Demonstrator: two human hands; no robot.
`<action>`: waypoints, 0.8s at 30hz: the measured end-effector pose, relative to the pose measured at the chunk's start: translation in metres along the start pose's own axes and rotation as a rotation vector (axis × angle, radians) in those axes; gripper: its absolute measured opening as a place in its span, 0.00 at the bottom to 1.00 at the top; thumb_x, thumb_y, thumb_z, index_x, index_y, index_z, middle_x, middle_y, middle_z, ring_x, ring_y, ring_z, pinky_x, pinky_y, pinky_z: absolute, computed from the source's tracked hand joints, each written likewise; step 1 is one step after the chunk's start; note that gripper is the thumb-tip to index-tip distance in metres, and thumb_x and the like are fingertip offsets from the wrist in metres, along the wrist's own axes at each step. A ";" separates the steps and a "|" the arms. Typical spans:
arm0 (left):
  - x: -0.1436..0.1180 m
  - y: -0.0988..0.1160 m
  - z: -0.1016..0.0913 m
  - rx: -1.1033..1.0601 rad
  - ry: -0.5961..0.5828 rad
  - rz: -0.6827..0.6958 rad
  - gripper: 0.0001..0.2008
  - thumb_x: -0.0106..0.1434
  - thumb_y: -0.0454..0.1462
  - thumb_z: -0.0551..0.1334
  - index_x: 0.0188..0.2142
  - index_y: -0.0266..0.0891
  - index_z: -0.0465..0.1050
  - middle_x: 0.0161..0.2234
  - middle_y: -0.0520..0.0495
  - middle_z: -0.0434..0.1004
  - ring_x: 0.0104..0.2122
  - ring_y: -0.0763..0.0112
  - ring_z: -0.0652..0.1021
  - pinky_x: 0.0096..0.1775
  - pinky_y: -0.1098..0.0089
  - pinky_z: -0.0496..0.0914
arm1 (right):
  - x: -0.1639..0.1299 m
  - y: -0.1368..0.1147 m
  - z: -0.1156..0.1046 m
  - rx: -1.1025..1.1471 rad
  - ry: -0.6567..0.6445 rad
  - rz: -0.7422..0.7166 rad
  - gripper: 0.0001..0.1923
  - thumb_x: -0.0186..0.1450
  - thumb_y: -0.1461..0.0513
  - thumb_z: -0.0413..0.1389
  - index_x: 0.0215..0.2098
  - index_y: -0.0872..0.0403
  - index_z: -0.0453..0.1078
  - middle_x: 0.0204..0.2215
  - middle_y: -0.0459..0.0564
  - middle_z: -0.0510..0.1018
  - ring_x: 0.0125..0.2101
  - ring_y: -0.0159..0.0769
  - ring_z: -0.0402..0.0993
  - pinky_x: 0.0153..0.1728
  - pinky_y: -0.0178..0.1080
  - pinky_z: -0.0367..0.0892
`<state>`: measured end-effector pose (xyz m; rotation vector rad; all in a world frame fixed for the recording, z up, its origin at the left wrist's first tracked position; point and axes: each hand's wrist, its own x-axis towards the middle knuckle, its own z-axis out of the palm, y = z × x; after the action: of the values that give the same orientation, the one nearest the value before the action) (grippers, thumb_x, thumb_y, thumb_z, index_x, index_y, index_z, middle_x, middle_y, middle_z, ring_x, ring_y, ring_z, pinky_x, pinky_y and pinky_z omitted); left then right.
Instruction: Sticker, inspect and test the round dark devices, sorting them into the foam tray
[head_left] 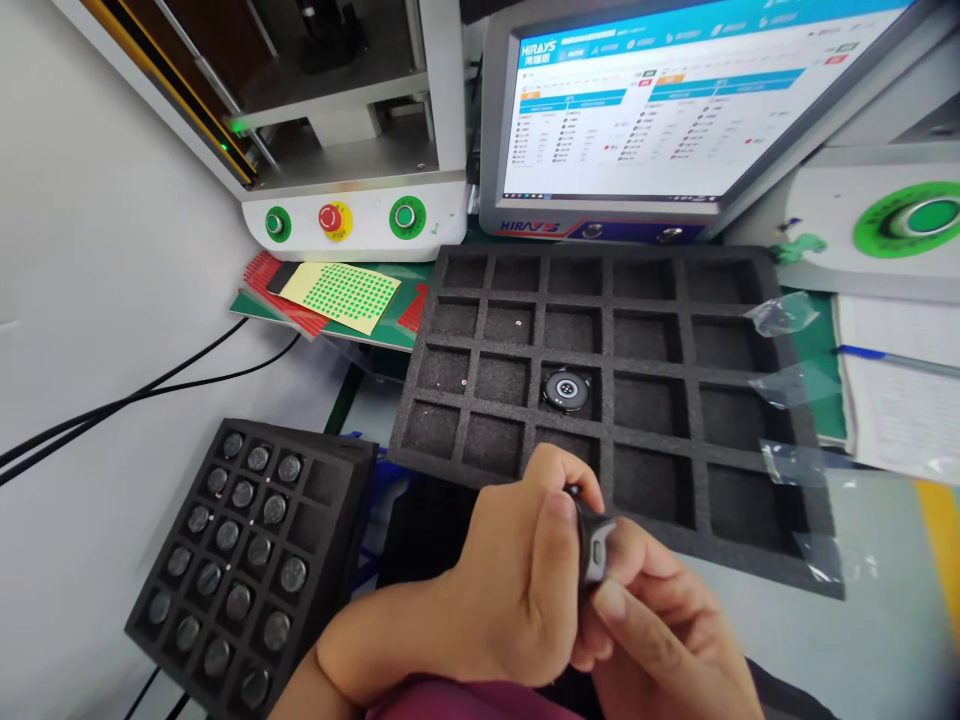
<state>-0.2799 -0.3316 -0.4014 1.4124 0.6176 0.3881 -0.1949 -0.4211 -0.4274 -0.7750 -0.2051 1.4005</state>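
Left hand [517,580] and right hand [667,630] clamp a dark device [595,550] at the near edge of the foam tray [651,485]. A watch body [566,390] lies inside.

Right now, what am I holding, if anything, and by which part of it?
A small, dark, rounded watch-like case: your left hand holds its upper end, your right hand its lower edge. The exact contact is partly hidden.

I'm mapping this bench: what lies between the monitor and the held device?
In the head view, a black foam tray, one compartment holding a round device, lies between monitor and held device.
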 end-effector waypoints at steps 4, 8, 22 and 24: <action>0.001 -0.006 0.001 0.005 0.036 0.103 0.20 0.75 0.48 0.39 0.39 0.39 0.60 0.13 0.61 0.57 0.12 0.79 0.62 0.20 0.76 0.58 | 0.003 0.005 0.002 0.060 0.056 0.089 0.21 0.58 0.57 0.69 0.29 0.51 0.59 0.16 0.38 0.73 0.12 0.26 0.68 0.18 0.26 0.65; 0.004 -0.009 0.005 0.006 0.049 0.163 0.19 0.75 0.46 0.39 0.36 0.39 0.59 0.12 0.60 0.59 0.13 0.77 0.65 0.23 0.76 0.63 | 0.003 0.005 0.002 0.115 0.052 0.155 0.28 0.56 0.56 0.70 0.26 0.52 0.52 0.13 0.39 0.72 0.13 0.26 0.70 0.18 0.24 0.62; 0.027 -0.007 -0.004 -0.361 -0.091 -0.224 0.16 0.68 0.46 0.47 0.28 0.40 0.59 0.18 0.58 0.55 0.17 0.79 0.53 0.18 0.78 0.51 | 0.009 -0.008 -0.001 -0.325 0.178 -0.437 0.10 0.66 0.57 0.61 0.31 0.52 0.68 0.21 0.43 0.74 0.22 0.28 0.71 0.27 0.30 0.70; 0.030 -0.006 -0.007 -0.535 -0.239 -0.355 0.14 0.65 0.46 0.49 0.28 0.40 0.59 0.17 0.60 0.52 0.15 0.80 0.49 0.16 0.79 0.46 | 0.010 -0.016 -0.007 -0.610 0.260 -0.699 0.06 0.65 0.62 0.61 0.41 0.51 0.74 0.35 0.48 0.78 0.39 0.33 0.74 0.44 0.35 0.71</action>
<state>-0.2618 -0.3091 -0.4129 0.8014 0.5068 0.0845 -0.1763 -0.4141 -0.4267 -1.2269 -0.6488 0.5556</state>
